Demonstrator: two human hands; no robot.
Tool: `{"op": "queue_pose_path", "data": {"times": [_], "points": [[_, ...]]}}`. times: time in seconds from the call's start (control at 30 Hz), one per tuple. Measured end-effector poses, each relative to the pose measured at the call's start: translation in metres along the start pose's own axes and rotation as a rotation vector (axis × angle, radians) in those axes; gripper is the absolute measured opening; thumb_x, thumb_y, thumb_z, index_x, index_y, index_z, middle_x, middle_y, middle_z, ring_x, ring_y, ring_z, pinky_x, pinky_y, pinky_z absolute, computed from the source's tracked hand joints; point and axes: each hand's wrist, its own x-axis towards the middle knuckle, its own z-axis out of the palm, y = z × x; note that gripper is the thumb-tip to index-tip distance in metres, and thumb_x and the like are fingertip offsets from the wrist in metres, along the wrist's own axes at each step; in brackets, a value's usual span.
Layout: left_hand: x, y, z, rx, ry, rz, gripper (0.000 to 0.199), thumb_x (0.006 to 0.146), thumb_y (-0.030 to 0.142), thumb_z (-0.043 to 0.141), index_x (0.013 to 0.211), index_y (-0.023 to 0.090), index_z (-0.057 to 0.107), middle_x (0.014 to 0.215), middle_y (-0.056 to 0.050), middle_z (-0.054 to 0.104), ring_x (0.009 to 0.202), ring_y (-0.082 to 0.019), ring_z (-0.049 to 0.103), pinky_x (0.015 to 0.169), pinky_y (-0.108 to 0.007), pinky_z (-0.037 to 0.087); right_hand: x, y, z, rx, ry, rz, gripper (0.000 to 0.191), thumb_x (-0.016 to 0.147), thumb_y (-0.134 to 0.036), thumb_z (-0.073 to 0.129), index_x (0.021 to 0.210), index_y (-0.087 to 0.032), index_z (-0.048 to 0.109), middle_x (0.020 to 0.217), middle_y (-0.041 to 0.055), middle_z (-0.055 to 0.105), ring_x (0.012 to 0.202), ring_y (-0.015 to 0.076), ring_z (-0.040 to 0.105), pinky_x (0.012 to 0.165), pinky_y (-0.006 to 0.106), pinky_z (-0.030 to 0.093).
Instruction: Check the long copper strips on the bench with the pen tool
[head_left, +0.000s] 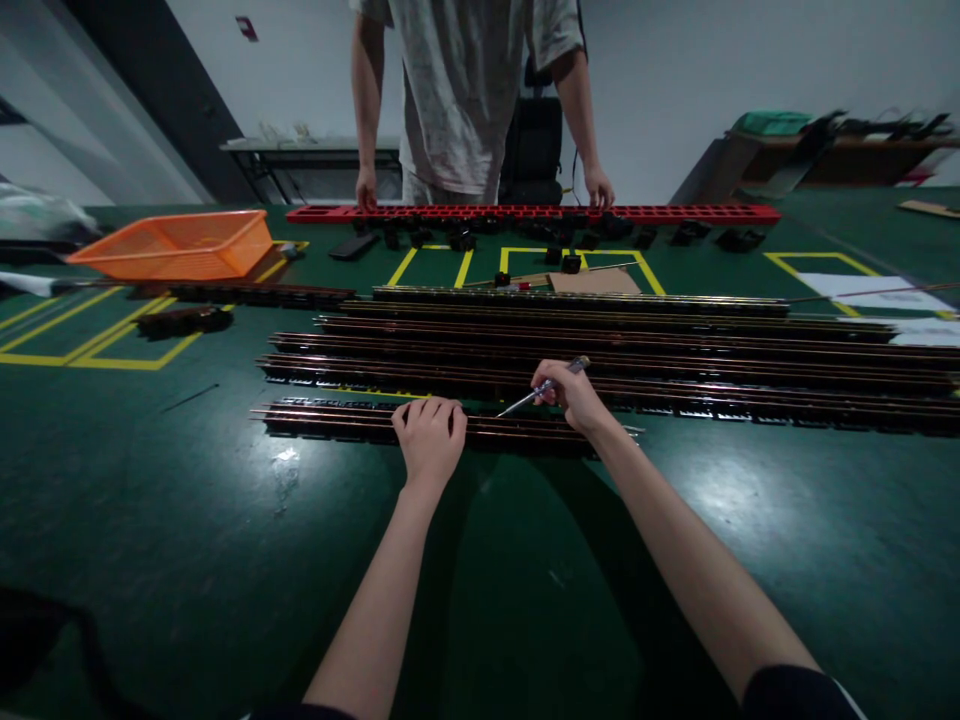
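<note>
A short black strip with copper-coloured rods along it (337, 420) lies crosswise on the table in front of me. My left hand (431, 437) is closed over the middle of this strip, its fingers curled across the far edge. In my right hand (568, 392) is a slim screwdriver with a clear handle (550, 380), held like a pen and slanting down to the left. Its tip meets the strip, or hovers just over it, to the right of my left hand. Just beyond lie several longer black strips with the same rods (705, 385), side by side.
Across the green table (225, 560), a co-worker's hands touch a long red slotted rail (690, 214) with small black parts before it. An orange basket (180, 250) stands at left, near a dark phone-like slab (354, 246). A thin dark rod (190, 397) and cardboard (596, 281) lie about.
</note>
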Motion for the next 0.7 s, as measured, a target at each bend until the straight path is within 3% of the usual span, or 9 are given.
{"op": "queue_pose_path", "data": {"times": [0.7], "points": [[0.0000, 0.0007, 0.0008, 0.025, 0.002, -0.007, 0.028, 0.090, 0.026, 0.041, 0.084, 0.021, 0.069, 0.091, -0.005, 0.070, 0.092, -0.025, 0.057, 0.091, -0.044, 0.029, -0.0014, 0.0026, 0.0014, -0.017, -0.108, 0.028, 0.020, 0.067, -0.031, 0.057, 0.053, -0.018, 0.054, 0.050, -0.0032, 0.050, 0.043, 0.0074, 0.046, 0.044, 0.021, 0.040]]}}
